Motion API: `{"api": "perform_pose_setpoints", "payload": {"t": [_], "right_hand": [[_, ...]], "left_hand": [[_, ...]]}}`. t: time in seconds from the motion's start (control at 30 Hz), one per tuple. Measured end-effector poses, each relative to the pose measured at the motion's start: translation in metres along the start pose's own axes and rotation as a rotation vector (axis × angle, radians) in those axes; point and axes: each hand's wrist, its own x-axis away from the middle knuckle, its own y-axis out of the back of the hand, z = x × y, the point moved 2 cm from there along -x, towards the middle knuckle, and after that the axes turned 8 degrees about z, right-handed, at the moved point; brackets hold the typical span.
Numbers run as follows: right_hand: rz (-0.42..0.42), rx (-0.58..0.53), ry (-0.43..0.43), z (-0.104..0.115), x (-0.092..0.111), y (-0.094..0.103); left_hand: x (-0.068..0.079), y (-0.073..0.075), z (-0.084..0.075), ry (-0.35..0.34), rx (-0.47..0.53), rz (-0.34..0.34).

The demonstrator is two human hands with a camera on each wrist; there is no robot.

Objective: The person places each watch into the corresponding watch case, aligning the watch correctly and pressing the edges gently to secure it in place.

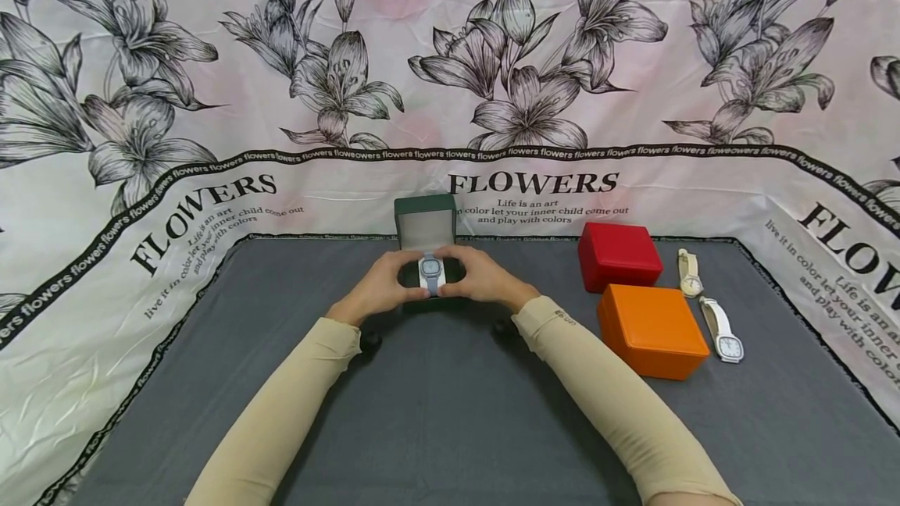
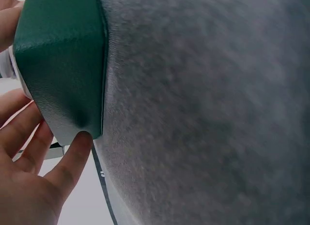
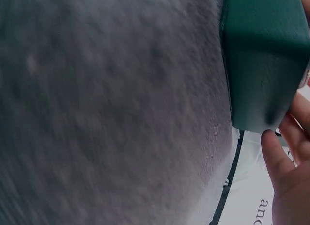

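A green watch box [image 1: 425,204] stands at the table's back edge with its lid raised. In its opening is a blue-strapped watch [image 1: 431,267] around a white cushion. My left hand [image 1: 380,284] pinches the watch and cushion from the left, thumb at the near end and forefinger at the far end. From the right, my right hand [image 1: 485,278] pinches them the same way. In both wrist views other fingers spread beside the box wall, a little finger touching its lower edge. How deep the cushion sits is hard to tell.
On the right are a shut red box [image 1: 619,256] and a shut orange box [image 1: 654,332]. Beside them lie a cream-strapped watch [image 1: 690,273] and a white-strapped watch [image 1: 722,330]. A flower-printed cloth [image 1: 351,194] surrounds the grey tabletop [image 1: 436,412].
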Motion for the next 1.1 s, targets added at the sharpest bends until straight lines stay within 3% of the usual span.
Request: {"api": "perform_pose_setpoints", "payload": {"t": [0.3, 0.47, 0.73, 0.97, 1.1], "right_hand": [[0.001, 0.023, -0.02, 0.003, -0.002, 0.0], [-0.023, 0.02, 0.012, 0.003, -0.001, 0.006], [-0.192, -0.126, -0.005, 0.01, -0.001, 0.029], [-0.315, -0.082, -0.059, 0.014, -0.01, 0.05], [-0.3, -0.056, -0.037, 0.015, -0.015, 0.058]], "left_hand": [[0.002, 0.0, 0.0, -0.002, 0.01, -0.013], [0.009, 0.0, -0.004, 0.014, 0.007, -0.044], [0.025, -0.003, -0.006, 0.142, 0.035, -0.107], [0.033, -0.013, -0.014, 0.263, 0.22, -0.128], [0.033, -0.015, -0.012, 0.324, 0.252, -0.144]]}}
